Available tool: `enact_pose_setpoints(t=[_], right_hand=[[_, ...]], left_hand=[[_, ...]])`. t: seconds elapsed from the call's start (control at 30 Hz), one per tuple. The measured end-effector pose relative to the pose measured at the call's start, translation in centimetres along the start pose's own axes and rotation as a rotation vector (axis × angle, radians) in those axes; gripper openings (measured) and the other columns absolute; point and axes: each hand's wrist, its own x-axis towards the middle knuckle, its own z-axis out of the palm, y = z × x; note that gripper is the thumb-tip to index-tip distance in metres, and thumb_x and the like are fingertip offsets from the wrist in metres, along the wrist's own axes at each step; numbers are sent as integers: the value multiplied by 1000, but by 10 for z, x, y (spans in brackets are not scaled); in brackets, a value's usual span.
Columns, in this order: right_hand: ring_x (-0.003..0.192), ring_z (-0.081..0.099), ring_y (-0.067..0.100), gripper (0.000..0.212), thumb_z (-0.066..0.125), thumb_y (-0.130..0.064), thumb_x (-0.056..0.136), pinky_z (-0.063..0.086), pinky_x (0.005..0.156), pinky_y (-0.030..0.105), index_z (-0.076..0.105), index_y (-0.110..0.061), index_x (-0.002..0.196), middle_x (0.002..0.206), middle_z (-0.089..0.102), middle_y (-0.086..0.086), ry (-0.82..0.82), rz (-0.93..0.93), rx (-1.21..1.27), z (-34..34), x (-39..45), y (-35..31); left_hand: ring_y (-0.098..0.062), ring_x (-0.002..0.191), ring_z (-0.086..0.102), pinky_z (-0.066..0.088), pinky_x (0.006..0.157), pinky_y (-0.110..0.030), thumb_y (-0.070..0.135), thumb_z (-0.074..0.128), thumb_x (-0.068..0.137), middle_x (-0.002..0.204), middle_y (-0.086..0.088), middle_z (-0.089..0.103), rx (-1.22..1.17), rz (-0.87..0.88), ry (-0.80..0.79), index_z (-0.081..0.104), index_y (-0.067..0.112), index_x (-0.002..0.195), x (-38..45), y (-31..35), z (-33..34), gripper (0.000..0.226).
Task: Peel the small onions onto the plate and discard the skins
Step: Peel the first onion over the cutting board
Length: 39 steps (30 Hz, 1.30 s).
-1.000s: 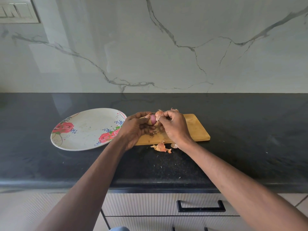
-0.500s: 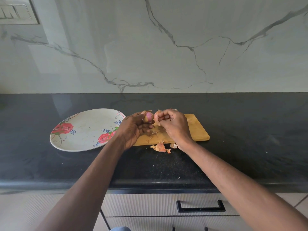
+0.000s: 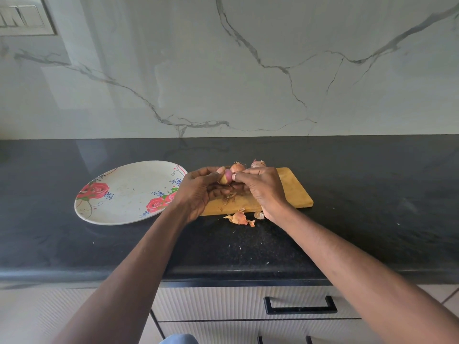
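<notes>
**Both hands on one small onion above the board**

The left hand (image 3: 198, 192) & right hand (image 3: 260, 187) meet over the left half of the light wooden rectangular cutting board (image 3: 293, 192), which lies on the black speckled stone desk (image 3: 372, 194). Between them sits a small pinkish-purple onion, partly peeled (image 3: 226, 177), w/ a tan patch at its lower side. Left fingers curl around it from the left, thumb up near its top; right thumb & forefinger pinch at its right edge. So both hands are clamped on that same onion, touching each other.

Behind the hands, at the board's far edge, 2 more small onions w/ dry orange-brown skin (image 3: 238, 167) stand side by side, unpeeled. Thin skin scraps lie on the board under the hands. A curled piece of orange onion skin (image 3: 239, 218) rests on the desk just in front of the board, w/ a smaller pale bit beside it near the right wrist.

Left of the board, just beside it, is the round white plate w/ red rose print (image 3: 124, 192); nothing lies on it.
</notes>
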Motion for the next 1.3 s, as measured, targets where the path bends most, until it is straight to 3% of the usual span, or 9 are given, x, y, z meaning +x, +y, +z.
enact_pose_setpoints(t=[0.13, 0.3, 0.47, 0.67, 0.8, 0.93, 1.07, 1.23, 1.3], right_hand=[[105, 69, 30, 11, 85, -27, 70, 57, 90, 50, 81, -17, 69, 90, 76, 15, 9, -24, -19, 1, 2, 4], [97, 71, 23, 8, 83, -13, 74, 55, 95, 48, 79, -16, 67, 73, 76, 0, 21, -68, -27, 4, 3, 8], [74, 73, 16, 4, 78, -1, 78, 60, 74, 36, 79, -5, 78, 81, 76, 3, 13, -34, 52, 4, 1, 2], [85, 73, 21, 6, 78, -12, 81, 60, 83, 49, 79, -13, 75, 86, 77, -3, 36, -37, -14, 5, 5, 8], [87, 73, 17, 12, 80, -23, 83, 59, 87, 41, 80, -12, 79, 86, 77, -2, -4, -56, -12, 3, 1, 3], [82, 74, 14, 14, 83, -8, 78, 59, 68, 25, 76, 0, 86, 94, 76, 7, -24, -23, 95, 3, -2, -2], [58, 67, 8, 12, 78, 3, 81, 53, 55, 20, 73, 8, 91, 89, 73, 13, -39, 18, 171, 0, -4, -7], [54, 65, 11, 12, 73, 6, 84, 54, 54, 20, 71, 13, 93, 80, 70, 15, -47, 40, 210, 0, -5, -10], [53, 64, 12, 11, 73, 6, 84, 54, 55, 20, 71, 13, 92, 82, 70, 15, -52, 45, 204, 0, -5, -10]], left_hand=[[-26, 66, 71, 61, 61, -26, 5, 62, 94, 87, -22, 71, -5, -5, 4, 68, -3, 100, 1, 0, -1, 11], [-25, 62, 72, 61, 59, -25, 4, 57, 98, 89, -25, 71, -36, -12, 9, 66, -7, 106, 1, -1, -1, 16], [-29, 69, 70, 62, 61, -27, 5, 50, 103, 90, -29, 70, -31, -31, -9, 61, -6, 110, 1, 2, -1, 18], [-28, 75, 72, 60, 61, -25, 5, 59, 96, 93, -26, 71, -28, -41, -51, 61, -5, 111, -1, 3, -1, 18], [-25, 71, 72, 61, 61, -26, 10, 68, 79, 88, -24, 71, -8, -23, -51, 62, -5, 110, -1, 2, -2, 35], [-25, 71, 70, 60, 59, -26, 7, 62, 92, 88, -22, 70, 9, -18, -48, 63, -7, 114, 1, 0, -4, 26], [-26, 72, 71, 60, 59, -27, 11, 59, 98, 89, -25, 70, 3, -22, -41, 61, -10, 116, 2, 1, -2, 27], [-26, 73, 71, 60, 62, -27, 11, 51, 102, 86, -23, 71, 21, -35, -62, 60, -7, 113, 0, 2, 0, 23], [-25, 71, 70, 60, 63, -26, 15, 59, 97, 86, -23, 70, 25, -24, -61, 62, -6, 110, -1, 3, 1, 24]])
